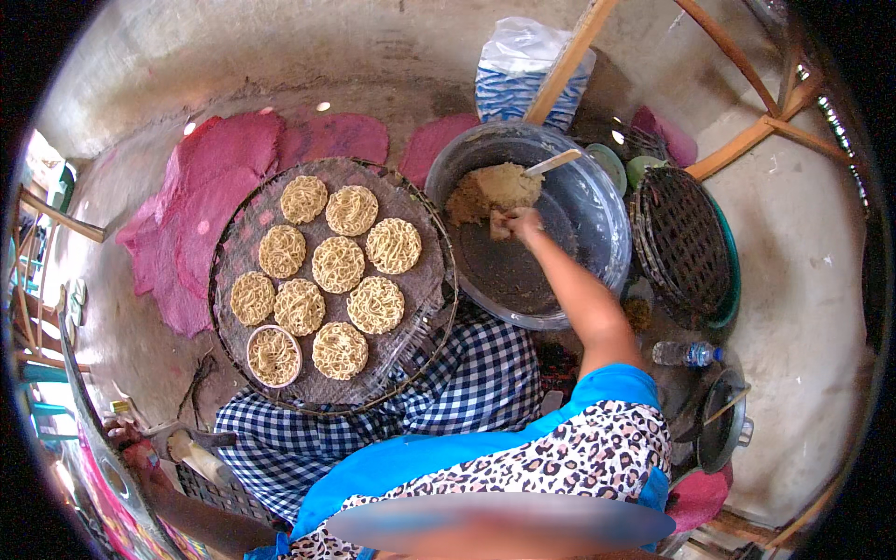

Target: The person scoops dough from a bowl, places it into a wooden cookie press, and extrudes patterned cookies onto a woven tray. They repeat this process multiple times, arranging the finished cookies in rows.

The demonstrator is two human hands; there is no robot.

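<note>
"Plastered walls (280, 58) are curving around. How far along?"

"Nine noodle coils (338, 264) are lying seemingly finished on the round tray (425, 291) at nine o'clock; a tenth is sitting in a ring mould (300, 355)."

"What's left?"

"Dough (511, 185) is sitting unshaped in the basin (597, 215) at one o'clock, the right hand (525, 222) pinching a lump (499, 228). The left hand (133, 446) is showing at eight; I can't tell its grip."

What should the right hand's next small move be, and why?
Probably to draw a lump away from the dough: the right hand is inside the basin, at the dough's near edge, with plenty lying there.
</note>
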